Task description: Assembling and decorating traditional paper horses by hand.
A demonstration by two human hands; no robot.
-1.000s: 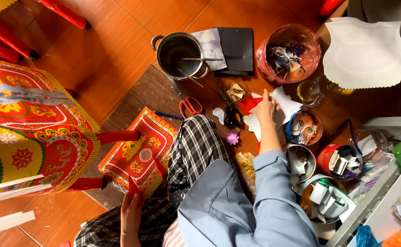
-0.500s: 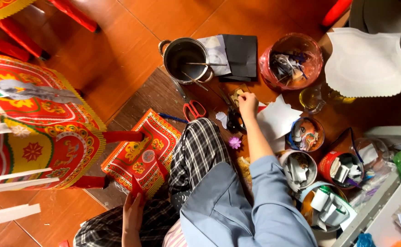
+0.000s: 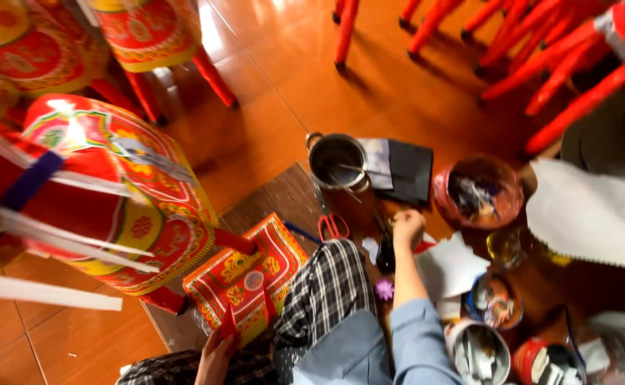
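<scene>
Left hand on the ornate red panel, right hand out among the scraps on the floor.

I see my left hand [image 3: 216, 354] closed on the lower edge of the red-and-gold decorated panel [image 3: 247, 278], which leans against my checked trouser knee [image 3: 324, 289] on the floor; it looks like thin printed card over a light frame, so I judge it light, fairly stiff but easy to crease or tear, best held by its edge or rim and not by the printed face. My right hand [image 3: 407, 227] is curled at something small beside the red-handled scissors [image 3: 332, 226] and the steel pot [image 3: 337, 162]; whether that grip has hold of anything I cannot tell. White paper sheets [image 3: 449, 267] lie just beside it.
</scene>
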